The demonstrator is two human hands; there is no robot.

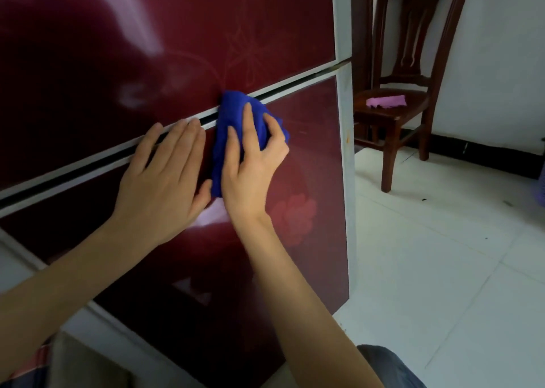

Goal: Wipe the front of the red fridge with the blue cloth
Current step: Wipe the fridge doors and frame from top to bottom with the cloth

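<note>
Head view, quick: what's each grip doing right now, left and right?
Left grip: open, fingers straight, flat on the red fridge.
Right grip: holds the blue cloth, fingers curled over it, against the fridge.

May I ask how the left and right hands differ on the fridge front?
The left hand lies flat with straight fingers and holds nothing; the right hand curls its fingers over the bunched blue cloth. The left hand's fingers cross the gap between the doors; the right hand sits on the lower door. Both rest against the red fridge.
</note>
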